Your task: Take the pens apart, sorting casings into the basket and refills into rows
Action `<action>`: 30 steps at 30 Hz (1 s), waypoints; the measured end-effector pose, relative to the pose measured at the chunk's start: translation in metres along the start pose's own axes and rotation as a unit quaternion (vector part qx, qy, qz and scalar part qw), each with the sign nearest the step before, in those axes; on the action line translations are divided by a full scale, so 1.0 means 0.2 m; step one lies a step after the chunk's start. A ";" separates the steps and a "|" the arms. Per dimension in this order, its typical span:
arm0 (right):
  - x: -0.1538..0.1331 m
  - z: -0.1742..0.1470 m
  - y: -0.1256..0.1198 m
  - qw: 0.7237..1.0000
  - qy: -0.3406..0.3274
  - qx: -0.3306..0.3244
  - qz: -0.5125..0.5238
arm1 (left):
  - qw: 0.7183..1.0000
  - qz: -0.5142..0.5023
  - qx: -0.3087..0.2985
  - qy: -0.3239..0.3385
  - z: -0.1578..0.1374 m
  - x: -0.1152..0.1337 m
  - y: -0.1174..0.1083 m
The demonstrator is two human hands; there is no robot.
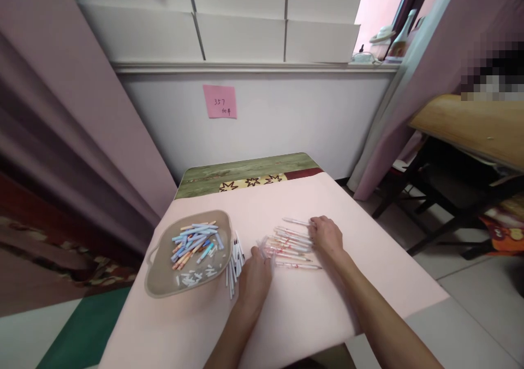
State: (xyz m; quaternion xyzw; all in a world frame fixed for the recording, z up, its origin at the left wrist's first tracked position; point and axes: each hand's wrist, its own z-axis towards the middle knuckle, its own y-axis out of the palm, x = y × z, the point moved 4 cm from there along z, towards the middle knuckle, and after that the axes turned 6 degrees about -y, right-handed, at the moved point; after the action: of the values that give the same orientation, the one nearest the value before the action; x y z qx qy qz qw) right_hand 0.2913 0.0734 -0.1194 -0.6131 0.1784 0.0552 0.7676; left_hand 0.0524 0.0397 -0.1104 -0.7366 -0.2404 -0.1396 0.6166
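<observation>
A row of slim clear pen barrels (292,249) with red and orange marks lies on the pink tabletop, between my two hands. My right hand (327,235) is at the row's right end, fingers curled down and closed on the end of a pale pen barrel (295,221), the farthest one. At the row's left end my left hand (256,276) is closed, its fingertips at some clear, shiny plastic (266,244); what it grips is partly hidden. Several white sticks with dark tips (232,271), like pen refills, lie just left of that hand.
A beige plastic basket (164,254) stands at the left, holding blue and orange pen parts (194,243) and small white pieces (192,277). A white wall with a pink note (220,101) rises behind the table. At the right is a wooden desk (475,129).
</observation>
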 end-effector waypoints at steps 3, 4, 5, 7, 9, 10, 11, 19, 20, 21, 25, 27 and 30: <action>0.02 0.04 0.02 1.000 0.005 -0.008 0.005 | 1.000 -0.015 -0.010 0.026 0.01 0.01 0.01; 0.02 0.04 0.02 1.000 0.005 -0.009 0.009 | 0.999 -0.023 -0.013 0.039 0.01 0.01 0.01; 0.02 0.03 0.01 1.000 0.006 -0.009 0.014 | 0.998 -0.035 -0.015 0.050 0.01 -0.01 0.00; 0.00 -0.01 -0.02 1.000 0.011 -0.002 0.020 | 0.996 -0.063 -0.014 0.054 0.00 -0.05 -0.01; -0.05 -0.08 -0.06 0.997 0.023 0.013 0.069 | 0.995 -0.091 -0.004 0.047 -0.02 -0.08 -0.04; -0.09 -0.13 -0.08 0.991 0.033 0.021 0.132 | 0.993 -0.111 0.007 0.045 -0.03 -0.09 -0.06; -0.14 -0.19 -0.09 0.973 0.031 0.017 0.227 | 0.989 -0.142 0.020 0.045 -0.04 -0.08 -0.08; -0.60 -0.53 -0.01 0.667 0.053 -0.267 0.693 | 0.749 -0.646 -0.147 -0.026 -0.10 0.02 -0.12; -0.61 -0.54 0.01 0.658 0.065 -0.286 0.693 | 0.729 -0.666 -0.155 -0.041 -0.10 0.02 -0.12; -0.61 -0.55 0.02 0.652 0.076 -0.303 0.691 | 0.717 -0.678 -0.155 -0.053 -0.11 0.01 -0.12; -0.60 -0.54 0.04 0.663 0.088 -0.266 0.695 | 0.690 -0.711 -0.118 -0.067 -0.11 -0.02 -0.12; -0.59 -0.52 0.02 0.687 0.081 -0.189 0.697 | 0.684 -0.722 -0.086 -0.061 -0.11 -0.02 -0.13; -0.59 -0.52 0.03 0.706 0.103 -0.168 0.680 | 0.689 -0.720 -0.066 -0.051 -0.11 -0.01 -0.14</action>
State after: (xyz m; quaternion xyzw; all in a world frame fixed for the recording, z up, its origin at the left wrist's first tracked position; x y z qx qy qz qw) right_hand 0.1584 -0.0095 -0.1029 -0.4461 0.6132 0.5279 0.3825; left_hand 0.0386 0.0209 -0.0839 -0.3823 -0.7179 -0.5188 0.2633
